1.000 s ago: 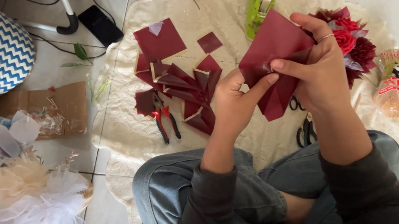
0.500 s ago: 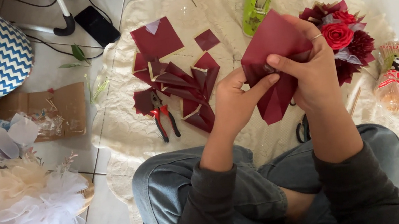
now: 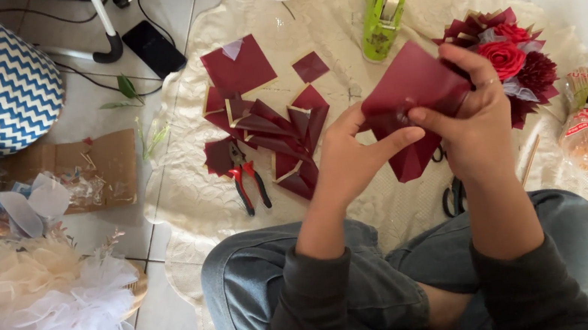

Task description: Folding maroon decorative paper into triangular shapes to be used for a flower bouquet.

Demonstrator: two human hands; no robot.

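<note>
A person sits cross-legged on a cream mat, seen from above. Both hands are raised over the mat's middle and closed on a dark red paper sheet. The left hand pinches its lower edge with thumb and fingertips; the right hand grips its right side, fingers curled over the top. The sheet looks thin, light and creasable, best held by edges and folds. Cut red paper pieces and red-handled pliers lie toward the mat's left edge, a green tape dispenser near the far edge, and a red paper flower bouquet toward the right edge.
</note>
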